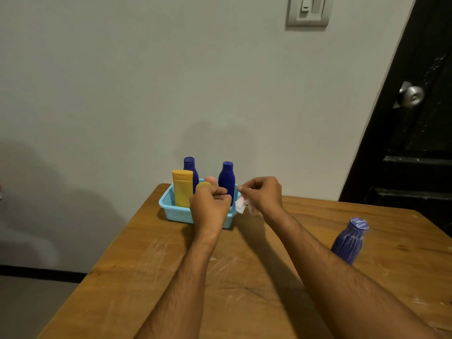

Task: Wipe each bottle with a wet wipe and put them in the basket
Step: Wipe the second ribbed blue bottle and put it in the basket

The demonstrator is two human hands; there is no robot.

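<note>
A person's left hand (210, 206) is gripping an olive-capped bottle (204, 185) over the blue basket (171, 209), while right-hand (263, 195) fingers are pinching a wet wipe (241, 204).

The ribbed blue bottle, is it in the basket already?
No, the ribbed blue bottle stands on the table, well apart from the basket.

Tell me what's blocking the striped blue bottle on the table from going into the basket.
Nothing lies on the table between the striped blue bottle and the basket except the person's right forearm. The basket already holds several bottles, and the left hand covers its near side, so any free room is hidden.
</note>
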